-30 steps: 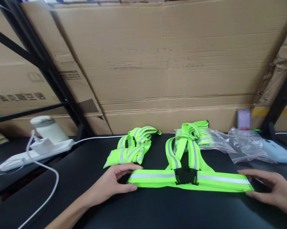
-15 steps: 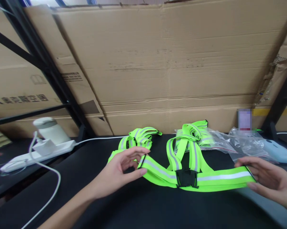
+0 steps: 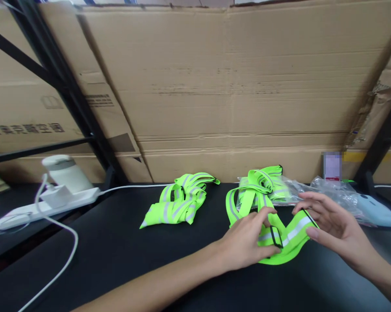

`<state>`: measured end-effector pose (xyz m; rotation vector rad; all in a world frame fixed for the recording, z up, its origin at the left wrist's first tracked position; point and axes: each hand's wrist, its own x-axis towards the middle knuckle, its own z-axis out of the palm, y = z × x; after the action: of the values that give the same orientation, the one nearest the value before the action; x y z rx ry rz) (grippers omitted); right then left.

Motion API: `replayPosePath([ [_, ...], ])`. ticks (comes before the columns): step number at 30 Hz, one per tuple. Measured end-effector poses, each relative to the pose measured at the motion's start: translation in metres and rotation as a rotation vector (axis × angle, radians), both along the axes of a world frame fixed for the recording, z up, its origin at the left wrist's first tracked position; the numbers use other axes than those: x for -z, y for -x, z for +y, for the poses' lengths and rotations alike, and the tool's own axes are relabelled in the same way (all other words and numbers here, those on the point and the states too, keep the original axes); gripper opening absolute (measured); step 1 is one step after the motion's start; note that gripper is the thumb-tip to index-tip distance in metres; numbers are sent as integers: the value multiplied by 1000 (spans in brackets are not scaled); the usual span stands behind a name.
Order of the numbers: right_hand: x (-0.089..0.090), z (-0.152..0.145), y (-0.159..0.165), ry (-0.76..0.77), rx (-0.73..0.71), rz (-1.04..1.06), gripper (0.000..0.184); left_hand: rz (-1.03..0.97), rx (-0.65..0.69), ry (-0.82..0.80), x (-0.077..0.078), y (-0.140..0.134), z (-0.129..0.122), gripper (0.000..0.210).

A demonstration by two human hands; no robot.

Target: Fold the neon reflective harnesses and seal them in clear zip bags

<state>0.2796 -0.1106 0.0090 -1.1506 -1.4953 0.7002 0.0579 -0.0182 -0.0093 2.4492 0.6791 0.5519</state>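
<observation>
While the left hand (image 3: 243, 242) is grasping one folded end of the green reflective strap (image 3: 294, 242), the right hand (image 3: 343, 227) is holding the other; between both grips, it is curving toward the table's near edge.

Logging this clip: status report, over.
Left grip, right grip on opposite ends of neon-green, silver-striped fabric belt. Belt bowed between. Crumpled clear plastic bag behind.

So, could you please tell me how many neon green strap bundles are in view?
2 for certain: the loose bundle lies at left on the table; the held bundle is in the left hand and right hand. Another may be partly hidden under clear plastic behind.
</observation>
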Motion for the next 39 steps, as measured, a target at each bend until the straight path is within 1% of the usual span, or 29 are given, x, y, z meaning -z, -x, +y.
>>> replayPosePath([
  [4,3,14,2,-15,-14,50,48,20,3,-147,21,4,-4,43],
  [6,4,23,7,-32,-39,63,48,34,58,-269,28,7,-1,31],
  [8,4,34,17,-39,-100,78,47,30,149,-461,34,9,2,25],
  [10,3,44,29,-22,-183,90,46,11,187,-687,37,11,3,25],
  [12,3,53,42,17,-250,86,45,2,151,-877,38,12,0,25],
  [13,3,57,48,41,-273,79,44,7,126,-948,39,12,-3,22],
  [15,6,65,59,82,-305,64,42,29,86,-1034,40,13,-12,16],
  [16,8,68,63,95,-317,59,41,43,77,-1052,42,14,-17,14],
  [20,22,72,75,128,-373,39,47,50,108,-1000,45,22,-29,14],
  [22,32,70,76,137,-406,4,48,-13,218,-975,42,30,-27,13],
  [24,40,69,76,131,-428,-25,44,-92,371,-956,37,41,-19,13],
  [25,43,68,75,127,-434,-27,43,-119,426,-941,34,46,-13,13],
  [26,45,68,74,127,-436,-17,42,-138,438,-922,31,52,-7,14],
  [27,46,68,73,131,-437,-3,42,-143,419,-896,28,57,0,15],
  [29,45,68,71,144,-436,22,41,-114,351,-826,24,65,15,20],
  [31,42,67,68,125,-416,6,37,-76,305,-738,23,70,26,30],
  [32,40,67,66,80,-394,-33,34,-71,290,-691,23,71,30,34],
  [33,38,65,63,4,-363,-101,31,-76,274,-648,24,72,33,35],
  [35,35,62,54,-250,-290,-323,28,-114,246,-586,25,73,35,31],
  [37,35,58,43,-514,-250,-602,28,-144,234,-536,25,73,35,27],
  [38,35,57,37,-588,-252,-721,29,-158,232,-509,25,73,35,26],
  [39,37,55,31,-610,-262,-806,31,-175,230,-477,25,72,35,27],
])
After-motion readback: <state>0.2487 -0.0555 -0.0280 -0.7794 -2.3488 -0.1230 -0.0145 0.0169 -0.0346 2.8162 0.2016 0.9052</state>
